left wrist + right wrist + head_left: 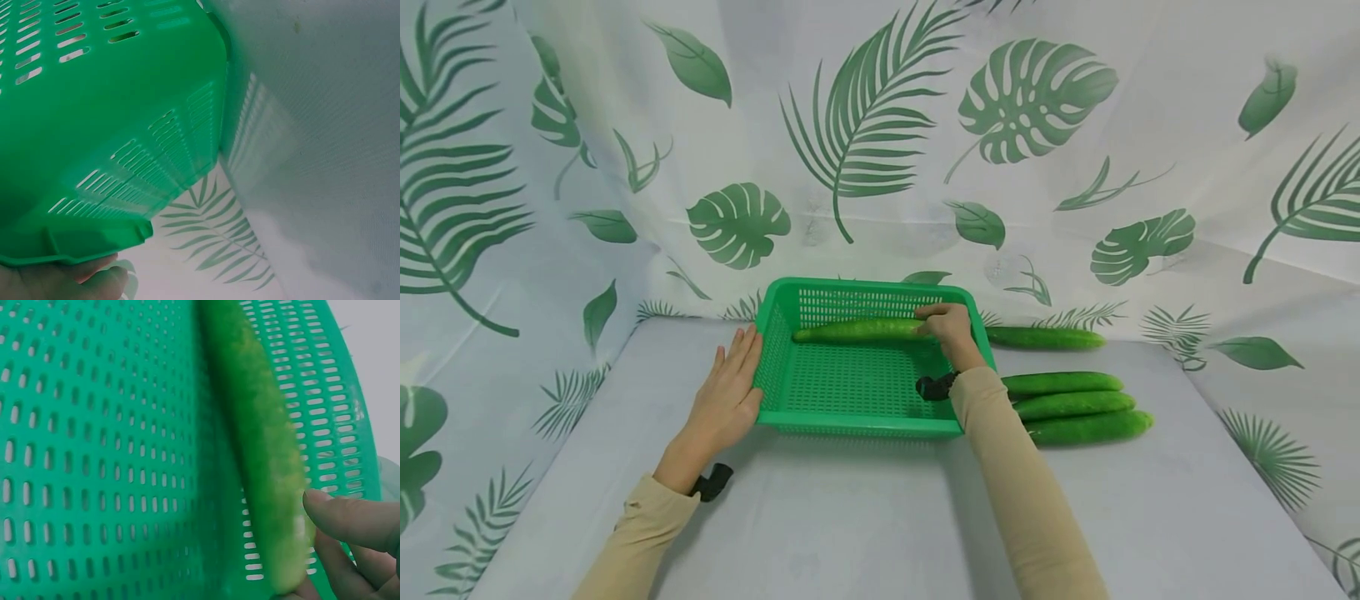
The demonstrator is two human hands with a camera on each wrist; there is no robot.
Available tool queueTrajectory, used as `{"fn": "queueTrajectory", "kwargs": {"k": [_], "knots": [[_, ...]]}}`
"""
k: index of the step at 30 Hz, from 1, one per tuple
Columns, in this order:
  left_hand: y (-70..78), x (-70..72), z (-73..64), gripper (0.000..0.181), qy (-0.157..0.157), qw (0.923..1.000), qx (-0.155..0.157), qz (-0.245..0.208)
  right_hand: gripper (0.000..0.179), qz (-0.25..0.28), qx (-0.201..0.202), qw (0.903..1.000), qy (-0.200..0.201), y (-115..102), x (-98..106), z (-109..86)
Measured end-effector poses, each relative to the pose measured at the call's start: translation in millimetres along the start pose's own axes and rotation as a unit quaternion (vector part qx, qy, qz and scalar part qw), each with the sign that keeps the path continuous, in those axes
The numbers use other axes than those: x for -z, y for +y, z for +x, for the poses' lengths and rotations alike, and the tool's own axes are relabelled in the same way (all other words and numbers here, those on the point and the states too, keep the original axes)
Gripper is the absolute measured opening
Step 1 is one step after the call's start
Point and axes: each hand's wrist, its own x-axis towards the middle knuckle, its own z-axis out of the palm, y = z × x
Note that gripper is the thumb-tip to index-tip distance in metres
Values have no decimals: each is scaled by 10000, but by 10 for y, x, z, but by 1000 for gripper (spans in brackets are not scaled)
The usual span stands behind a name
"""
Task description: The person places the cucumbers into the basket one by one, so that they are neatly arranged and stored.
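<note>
A green plastic basket [857,425] with slotted walls stands on the table. Inside it, along the far wall, lies one long cucumber [857,331]. My right hand [949,333] reaches over the basket and pinches this cucumber near its right end; the right wrist view shows the thumb [350,519] on the cucumber's side, other fingers partly hidden. On the basket's left side, my left hand [730,396] rests against the rim with its fingers extended. The left wrist view shows the basket's outer wall [112,125] and part of that hand at the rim.
Right of the basket, three cucumbers [1075,406] lie side by side on the white table [850,517]. Another cucumber [1045,337] lies farther back, its left end hidden by the basket. A leaf-patterned sheet [880,233] hangs behind and at both sides.
</note>
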Motion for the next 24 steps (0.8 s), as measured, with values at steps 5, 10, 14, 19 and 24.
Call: {"fn": "queueTrajectory", "kwargs": {"k": [5,10,14,19,24], "knots": [[-1,-3,3,69,43,10000,-31,12,42,508,277,9983,-93,-72,42,-51],[-11,-1,12,69,67,10000,-41,-18,44,891,703,9928,-378,-252,171,-136],[-9,3,12,69,122,9999,-47,-5,44,983,1142,9869,-569,-436,351,-276],[2,8,9,68,39,10000,-19,-46,43,1007,1805,9755,-754,-599,641,-525],[6,2,-2,67,-25,10000,-17,-54,41,1365,2353,9600,-667,-643,992,-850]]}}
